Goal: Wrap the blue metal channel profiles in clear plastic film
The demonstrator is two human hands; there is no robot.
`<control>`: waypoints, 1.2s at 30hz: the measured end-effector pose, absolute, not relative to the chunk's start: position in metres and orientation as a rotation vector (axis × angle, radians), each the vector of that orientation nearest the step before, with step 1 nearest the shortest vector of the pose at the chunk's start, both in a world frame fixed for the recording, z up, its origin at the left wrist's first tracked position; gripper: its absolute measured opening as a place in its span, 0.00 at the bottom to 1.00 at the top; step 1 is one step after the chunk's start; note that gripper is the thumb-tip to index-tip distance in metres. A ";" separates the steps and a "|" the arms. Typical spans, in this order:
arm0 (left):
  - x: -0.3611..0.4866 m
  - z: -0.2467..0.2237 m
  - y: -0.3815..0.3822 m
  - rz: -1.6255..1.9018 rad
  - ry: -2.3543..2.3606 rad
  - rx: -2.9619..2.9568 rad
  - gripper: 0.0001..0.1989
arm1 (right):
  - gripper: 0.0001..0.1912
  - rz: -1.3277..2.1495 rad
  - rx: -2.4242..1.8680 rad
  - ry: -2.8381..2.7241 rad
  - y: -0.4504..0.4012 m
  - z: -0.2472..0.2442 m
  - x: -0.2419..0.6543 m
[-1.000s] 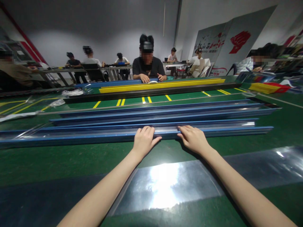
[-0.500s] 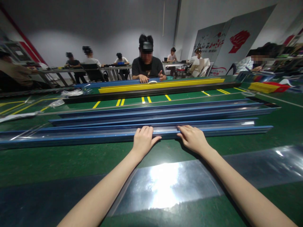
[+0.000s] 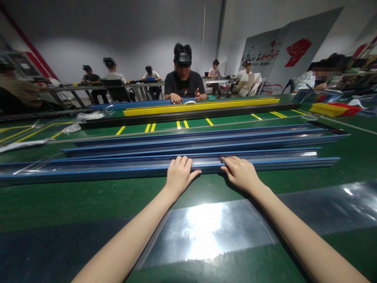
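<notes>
In the head view, a clear strip (image 3: 206, 160) lies inside the blue rail (image 3: 141, 171) under both hands, though how fully seated is hard to tell. The left hand (image 3: 179, 176) drapes its edge, fingers together, thumb out; the right hand (image 3: 242, 173) pinches its near lip.

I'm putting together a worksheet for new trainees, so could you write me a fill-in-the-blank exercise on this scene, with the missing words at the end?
The left hand and right hand touch the nearest long channel, which is coloured ____.
The glare on the clear sheet falls between the left forearm and the ____ forearm.
Farther off, a long black strip lies in front of a long ____ strip.
The tabletop is coloured ____.

Missing words: blue; right; yellow; green.
</notes>
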State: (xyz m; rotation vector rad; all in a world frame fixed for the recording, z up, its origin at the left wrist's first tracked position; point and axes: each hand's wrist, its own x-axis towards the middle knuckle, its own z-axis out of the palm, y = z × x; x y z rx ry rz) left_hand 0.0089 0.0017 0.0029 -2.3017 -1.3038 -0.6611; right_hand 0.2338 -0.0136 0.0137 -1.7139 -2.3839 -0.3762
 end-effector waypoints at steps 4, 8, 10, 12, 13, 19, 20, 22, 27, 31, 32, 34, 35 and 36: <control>0.009 0.003 0.002 -0.669 -1.310 -2.309 0.18 | 0.19 -0.377 -1.709 -2.384 -0.014 0.013 0.234; 0.009 0.002 0.003 -0.678 -1.325 -2.310 0.18 | 0.19 -0.374 -1.704 -2.383 -0.014 0.013 0.234; 0.009 0.002 0.003 -0.681 -1.329 -2.304 0.18 | 0.19 -0.373 -1.704 -2.381 -0.014 0.013 0.234; 0.009 0.002 0.003 -0.686 -1.329 -2.300 0.19 | 0.19 -0.371 -1.703 -2.381 -0.014 0.013 0.234; 0.009 0.002 0.003 -0.690 -1.328 -2.300 0.19 | 0.19 -0.371 -1.703 -2.381 -0.014 0.013 0.234; 0.009 0.002 0.003 -0.691 -1.324 -2.296 0.19 | 0.19 -0.388 -1.694 -2.381 -0.014 0.014 0.234; 0.009 0.002 0.003 -0.690 -1.325 -2.291 0.19 | 0.18 -0.392 -1.694 -2.380 -0.014 0.014 0.234; 0.009 0.002 0.002 -0.684 -1.327 -2.284 0.19 | 0.18 -0.397 -1.695 -2.376 -0.014 0.014 0.234; 0.009 0.001 0.002 -0.649 -1.355 -2.257 0.19 | 0.17 -0.381 -1.695 -2.371 -0.014 0.014 0.233; 0.009 0.001 0.002 -0.646 -1.366 -2.247 0.20 | 0.17 -0.373 -1.698 -2.371 -0.014 0.015 0.233; 0.009 0.001 0.002 -0.646 -1.365 -2.245 0.20 | 0.17 -0.374 -1.699 -2.371 -0.014 0.015 0.233; 0.010 0.001 0.001 -0.646 -1.361 -2.243 0.20 | 0.17 -0.377 -1.697 -2.370 -0.014 0.015 0.233; 0.010 0.002 0.001 -0.646 -1.360 -2.243 0.20 | 0.17 -0.379 -1.695 -2.370 -0.014 0.015 0.233; 0.010 0.002 0.001 -0.644 -1.359 -2.245 0.20 | 0.17 -0.382 -1.692 -2.371 -0.014 0.015 0.233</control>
